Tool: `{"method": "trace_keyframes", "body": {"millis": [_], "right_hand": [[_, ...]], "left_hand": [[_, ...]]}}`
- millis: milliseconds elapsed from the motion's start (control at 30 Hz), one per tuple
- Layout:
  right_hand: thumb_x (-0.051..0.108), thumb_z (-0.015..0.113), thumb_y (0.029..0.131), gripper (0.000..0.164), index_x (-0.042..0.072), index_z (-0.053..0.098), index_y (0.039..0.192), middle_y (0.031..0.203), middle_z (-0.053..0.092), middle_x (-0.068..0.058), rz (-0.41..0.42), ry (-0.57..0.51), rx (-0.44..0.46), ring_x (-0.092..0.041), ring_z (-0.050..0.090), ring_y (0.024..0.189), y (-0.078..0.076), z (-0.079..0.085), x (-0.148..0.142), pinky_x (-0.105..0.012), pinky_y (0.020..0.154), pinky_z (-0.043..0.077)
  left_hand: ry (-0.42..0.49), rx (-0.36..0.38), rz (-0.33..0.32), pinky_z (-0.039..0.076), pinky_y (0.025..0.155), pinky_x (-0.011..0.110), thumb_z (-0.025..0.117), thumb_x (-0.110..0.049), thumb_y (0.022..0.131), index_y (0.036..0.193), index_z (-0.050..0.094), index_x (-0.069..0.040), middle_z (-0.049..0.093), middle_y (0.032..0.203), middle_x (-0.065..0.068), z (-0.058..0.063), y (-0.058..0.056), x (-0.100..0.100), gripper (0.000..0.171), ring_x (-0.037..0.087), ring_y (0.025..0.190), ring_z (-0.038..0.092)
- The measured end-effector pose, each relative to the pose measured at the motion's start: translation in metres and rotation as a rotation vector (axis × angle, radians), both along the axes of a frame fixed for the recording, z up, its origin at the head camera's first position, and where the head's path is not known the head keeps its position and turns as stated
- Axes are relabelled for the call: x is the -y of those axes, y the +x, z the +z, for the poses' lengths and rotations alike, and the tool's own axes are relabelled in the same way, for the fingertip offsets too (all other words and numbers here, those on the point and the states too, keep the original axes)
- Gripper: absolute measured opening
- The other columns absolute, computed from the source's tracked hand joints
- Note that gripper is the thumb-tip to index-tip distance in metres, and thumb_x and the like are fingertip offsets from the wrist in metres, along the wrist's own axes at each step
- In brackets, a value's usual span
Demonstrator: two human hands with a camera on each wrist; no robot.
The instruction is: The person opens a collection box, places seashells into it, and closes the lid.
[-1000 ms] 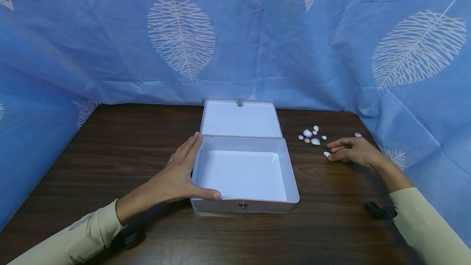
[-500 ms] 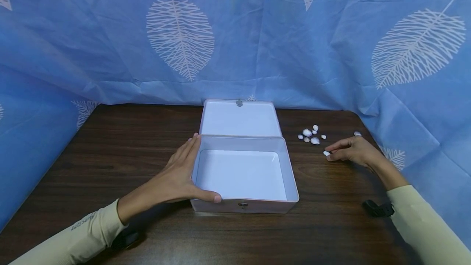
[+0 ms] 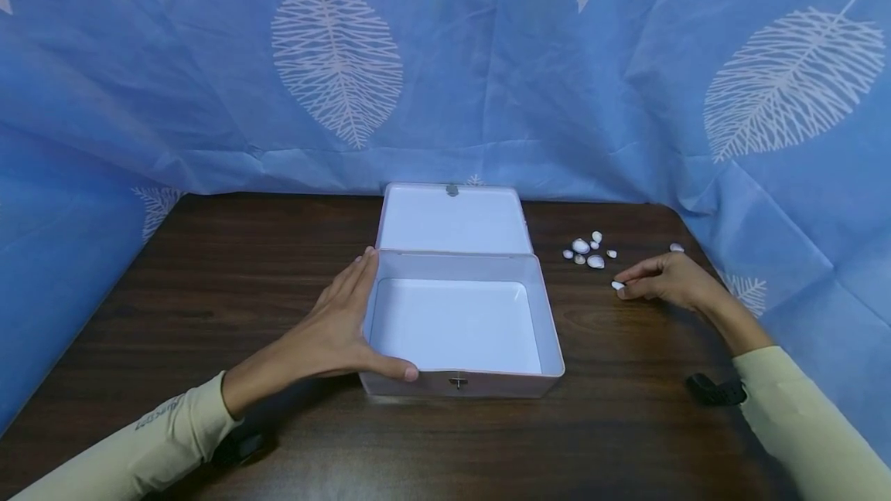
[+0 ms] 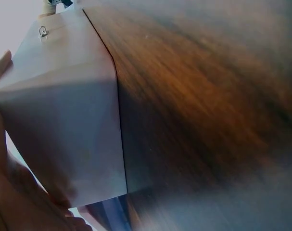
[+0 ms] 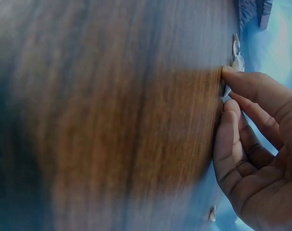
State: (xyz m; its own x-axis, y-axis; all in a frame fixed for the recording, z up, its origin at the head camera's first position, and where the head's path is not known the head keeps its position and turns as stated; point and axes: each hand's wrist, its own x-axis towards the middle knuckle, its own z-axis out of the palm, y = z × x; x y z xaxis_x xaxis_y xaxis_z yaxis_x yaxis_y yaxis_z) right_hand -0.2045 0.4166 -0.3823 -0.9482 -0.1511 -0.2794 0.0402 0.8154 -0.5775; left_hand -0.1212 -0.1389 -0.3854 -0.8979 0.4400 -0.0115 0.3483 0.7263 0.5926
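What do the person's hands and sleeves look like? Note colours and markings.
The left hand and right hand are bare. The left sleeve and right sleeve are long, pale beige. Dark lettering, too small to read, marks the left one. A black strap shows near the right sleeve, a dark item near the left.
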Motion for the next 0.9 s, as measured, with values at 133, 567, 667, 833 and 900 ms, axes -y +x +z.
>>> {"method": "trace_keyframes", "body": {"millis": [133,567,667,833,900], "right_hand": [[0.036,0.084,0.104,0.042,0.004,0.083,0.131,0.127,0.085,-0.013,0.001,-0.014,-0.009,-0.003,0.072,0.098,0.0,-0.0004,0.0012,-0.029,0.081,0.061],[0.035,0.076,0.111,0.039,0.002,0.082,0.131,0.115,0.085,-0.01,0.027,0.03,-0.086,-0.009,0.074,0.086,0.0029,-0.0021,0.0019,-0.031,0.074,0.062],[0.033,0.071,0.114,0.038,0.001,0.082,0.131,0.108,0.084,-0.008,0.029,0.04,-0.11,-0.01,0.074,0.083,0.0028,-0.0015,0.0036,-0.031,0.072,0.061],[0.029,0.068,0.116,0.036,-0.001,0.082,0.129,0.11,0.085,-0.013,0.023,0.047,-0.134,-0.008,0.074,0.085,0.0032,-0.0017,0.0062,-0.029,0.072,0.061],[0.029,0.069,0.115,0.036,-0.001,0.082,0.128,0.111,0.085,-0.013,0.019,0.049,-0.14,-0.007,0.074,0.085,0.0035,-0.0025,0.0072,-0.029,0.073,0.061]], "left_hand": [[0.014,0.0,0.006,0.019,0.133,0.082,0.099,-0.074,0.066,0.181,-0.003,-0.004,-0.006,0.191,0.019,-0.0001,-0.0012,-0.0004,0.169,0.051,0.176,0.006],[0.017,0.02,0.011,0.017,0.133,0.083,0.1,-0.072,0.067,0.181,-0.002,-0.004,-0.006,0.191,0.019,0.0019,-0.0018,-0.0027,0.167,0.05,0.177,0.005],[0.019,0.022,0.01,0.016,0.132,0.083,0.1,-0.071,0.067,0.181,-0.002,-0.003,-0.006,0.191,0.02,0.0027,-0.0024,-0.003,0.167,0.05,0.176,0.004],[0.022,0.02,0.008,0.016,0.131,0.085,0.1,-0.07,0.067,0.18,-0.001,-0.002,-0.006,0.19,0.022,0.0027,-0.0029,-0.0032,0.167,0.053,0.176,0.005],[0.024,0.018,0.008,0.016,0.131,0.086,0.1,-0.07,0.067,0.18,-0.001,-0.002,-0.006,0.19,0.022,0.0024,-0.0028,-0.0033,0.167,0.053,0.176,0.006]]}}
